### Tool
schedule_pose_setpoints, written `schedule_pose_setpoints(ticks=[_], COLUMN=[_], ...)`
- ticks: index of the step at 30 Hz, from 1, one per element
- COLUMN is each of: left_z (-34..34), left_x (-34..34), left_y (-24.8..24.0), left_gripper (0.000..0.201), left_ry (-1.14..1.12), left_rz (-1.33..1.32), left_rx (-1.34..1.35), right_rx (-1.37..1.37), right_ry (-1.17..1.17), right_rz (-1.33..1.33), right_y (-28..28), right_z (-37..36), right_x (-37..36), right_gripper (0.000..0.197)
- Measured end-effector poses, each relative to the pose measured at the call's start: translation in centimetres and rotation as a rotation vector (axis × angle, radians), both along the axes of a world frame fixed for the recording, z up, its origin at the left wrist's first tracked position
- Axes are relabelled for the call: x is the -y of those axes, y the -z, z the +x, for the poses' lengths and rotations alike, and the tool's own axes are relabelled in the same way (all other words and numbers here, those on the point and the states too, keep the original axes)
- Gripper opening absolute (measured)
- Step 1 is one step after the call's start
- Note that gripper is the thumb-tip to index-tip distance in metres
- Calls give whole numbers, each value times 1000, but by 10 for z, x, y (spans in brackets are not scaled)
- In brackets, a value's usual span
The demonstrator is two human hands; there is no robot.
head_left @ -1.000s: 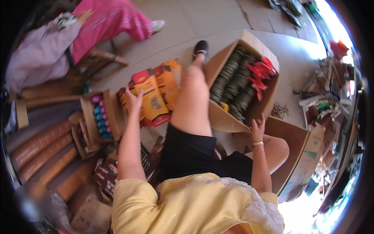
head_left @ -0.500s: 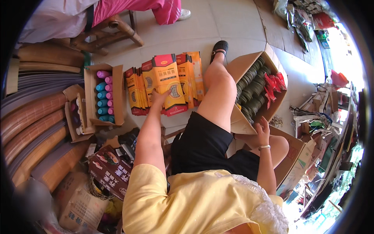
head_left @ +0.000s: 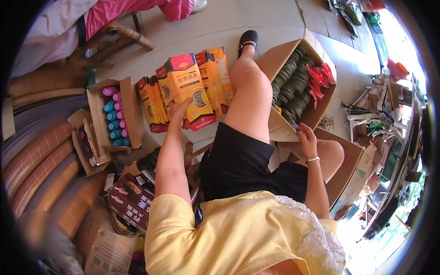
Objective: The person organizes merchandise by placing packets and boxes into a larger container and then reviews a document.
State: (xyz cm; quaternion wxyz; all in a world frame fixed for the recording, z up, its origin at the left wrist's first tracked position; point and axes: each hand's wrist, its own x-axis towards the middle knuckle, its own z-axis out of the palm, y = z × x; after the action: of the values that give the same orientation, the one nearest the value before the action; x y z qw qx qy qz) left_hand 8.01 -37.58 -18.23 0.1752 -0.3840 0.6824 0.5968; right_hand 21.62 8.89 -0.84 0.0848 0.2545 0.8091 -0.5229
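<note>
Orange, red and yellow flat packets [head_left: 151, 103] lie overlapped in a row in front of me. My left hand [head_left: 179, 110] grips the lower left edge of the front packet [head_left: 185, 85], its thumb on the printed face; the other fingers are partly hidden. To the right, my right hand [head_left: 308, 140], with a bracelet at the wrist, hovers by the near flap of an open carton [head_left: 286, 135]. Its fingers are loosely bent and apart, and nothing shows in them. Dark green coiled rolls [head_left: 291, 80] fill that carton, with red plastic wrappers [head_left: 319, 80] on top.
A carton [head_left: 133, 105] of pink and blue bottles [head_left: 114, 117] stands left of the packets. Rolled mats [head_left: 41, 174] line the left side. A bamboo stool [head_left: 117, 39] and another person's pink-clad leg [head_left: 137, 11] are at the far left. Piled goods [head_left: 376, 133] crowd the right.
My left hand has shifted toward the packet's left edge. My right hand's fingers have come closer to the carton flap and bent more. The view has tilted slightly.
</note>
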Motion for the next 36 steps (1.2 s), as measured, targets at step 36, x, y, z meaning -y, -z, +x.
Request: schedule_pose_setpoints(ticks=[36], left_z=[130], left_x=[-404], left_y=[-153], left_gripper=[62], left_ry=[699], left_rz=[1077], left_rx=[220], right_rx=[360], right_ry=[-181], right_rz=[-134], right_y=[-151], right_z=[26], right_x=[-103], right_gripper=[88])
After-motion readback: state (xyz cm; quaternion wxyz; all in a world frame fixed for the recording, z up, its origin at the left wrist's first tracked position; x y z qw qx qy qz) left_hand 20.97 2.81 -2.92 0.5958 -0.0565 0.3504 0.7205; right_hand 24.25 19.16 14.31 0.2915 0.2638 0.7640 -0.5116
